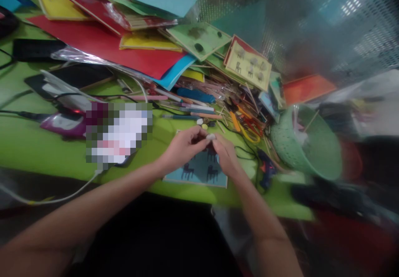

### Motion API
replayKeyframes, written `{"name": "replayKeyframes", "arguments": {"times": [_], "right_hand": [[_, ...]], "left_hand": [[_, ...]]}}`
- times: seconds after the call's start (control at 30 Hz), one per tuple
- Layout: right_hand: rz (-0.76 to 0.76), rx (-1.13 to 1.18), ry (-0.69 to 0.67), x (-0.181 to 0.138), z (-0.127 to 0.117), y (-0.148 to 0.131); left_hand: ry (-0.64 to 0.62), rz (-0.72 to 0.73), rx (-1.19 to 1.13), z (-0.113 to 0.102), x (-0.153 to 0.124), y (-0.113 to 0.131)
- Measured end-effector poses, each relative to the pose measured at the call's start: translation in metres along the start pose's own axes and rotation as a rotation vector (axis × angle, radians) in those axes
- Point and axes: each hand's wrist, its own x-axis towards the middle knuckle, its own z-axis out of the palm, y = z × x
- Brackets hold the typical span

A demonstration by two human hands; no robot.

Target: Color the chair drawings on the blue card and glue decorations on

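My left hand [190, 143] and my right hand [225, 151] meet fingertip to fingertip. Pinched between them is a small whitish lump [211, 136]; its exact kind is too small to make out. Below both hands lies a blue card [199, 178] with dark chair pictures, its upper part covered by my fingers. Just beyond my fingertips sit a small white piece [199, 121] and a small yellow piece [204, 126].
Pens [199, 108], thin sticks and orange-handled pliers [235, 121] clutter the green table [25, 144]. Coloured boards [109, 44] are heaped behind. A green basket [324, 144] and a glue gun [266, 169] stand right; a phone [121, 133] with a cable lies left.
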Motion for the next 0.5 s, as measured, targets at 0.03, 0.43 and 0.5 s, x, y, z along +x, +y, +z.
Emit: {"name": "replayKeyframes", "arguments": {"times": [0.03, 0.43, 0.5], "right_hand": [[-0.005, 0.003, 0.002, 0.0002, -0.0002, -0.0005], [-0.039, -0.158, -0.008, 0.0042, -0.0019, -0.0034], [-0.047, -0.155, -0.009, 0.0038, -0.0028, -0.0031]], "left_hand": [[-0.002, -0.001, -0.009, -0.0003, 0.0003, -0.0006], [0.002, 0.003, 0.037, 0.0003, -0.0001, -0.0039], [0.004, 0.005, 0.029, -0.0002, 0.0003, -0.0038]]}}
